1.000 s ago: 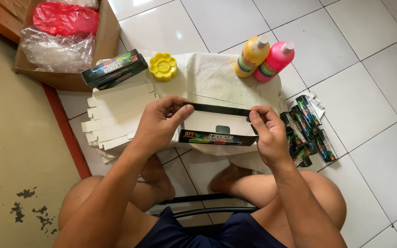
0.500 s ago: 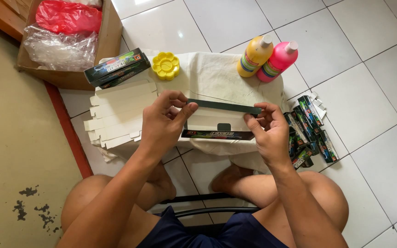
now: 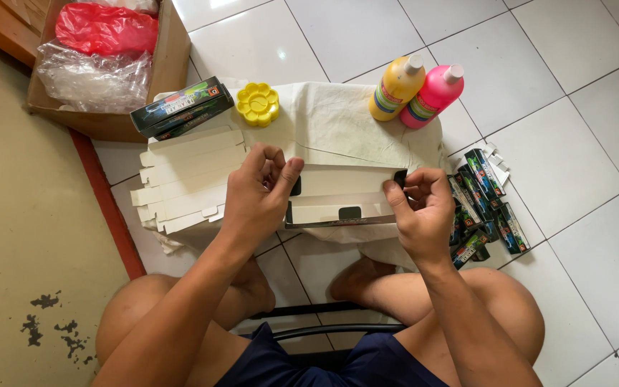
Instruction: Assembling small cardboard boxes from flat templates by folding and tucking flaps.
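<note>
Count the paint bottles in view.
2: yellow bottle and pink bottle, touching side by side at the cloth's far right edge. None seem hidden.

At centre frame, the flat carton (image 3: 342, 197) held between the left hand (image 3: 258, 197) and right hand (image 3: 420, 211) has been turned over, its dark printed face giving way to the plain white inside.

Two bottles (image 3: 415, 89) stand behind the carton (image 3: 342, 197), flat blanks (image 3: 184, 175) left.
</note>
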